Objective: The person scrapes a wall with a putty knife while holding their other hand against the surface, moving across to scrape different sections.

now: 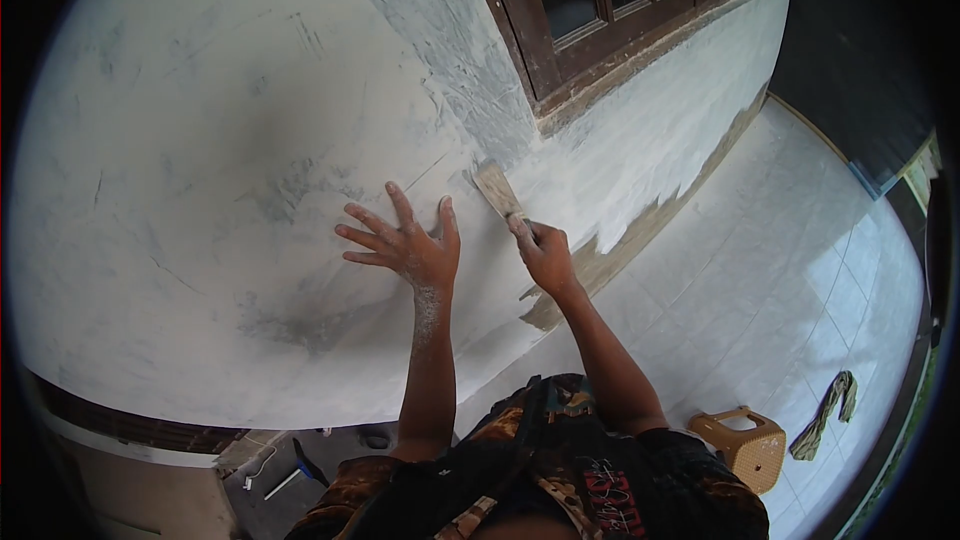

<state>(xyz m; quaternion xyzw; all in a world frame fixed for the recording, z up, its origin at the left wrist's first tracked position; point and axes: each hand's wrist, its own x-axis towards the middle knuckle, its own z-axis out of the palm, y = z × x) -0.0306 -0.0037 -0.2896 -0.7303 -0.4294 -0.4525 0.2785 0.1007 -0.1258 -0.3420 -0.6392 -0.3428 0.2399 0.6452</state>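
Gripping a scraper [494,185] in the right hand [548,255], with fingers clenched around the dusty lower end. Set at the white wall [200,120], with its flat, putty-smeared blade just off the near left corner of the window [620,10]. Holding the left hand [415,250] to the left of the scraper, with fingers spread wide, released and powdered white; hard to tell whether touching the wall. Framed in brown wood, with glass panes. Along the window's left side, rough grey streaks; farther left, chalky white with dark smudges and thin scratches. Along the wall's foot, ragged brown-grey. To the right, pale, glossy tiles [690,290]; near right, a tan, finely dotted stool [755,450] beside a crumpled olive cloth [825,415].
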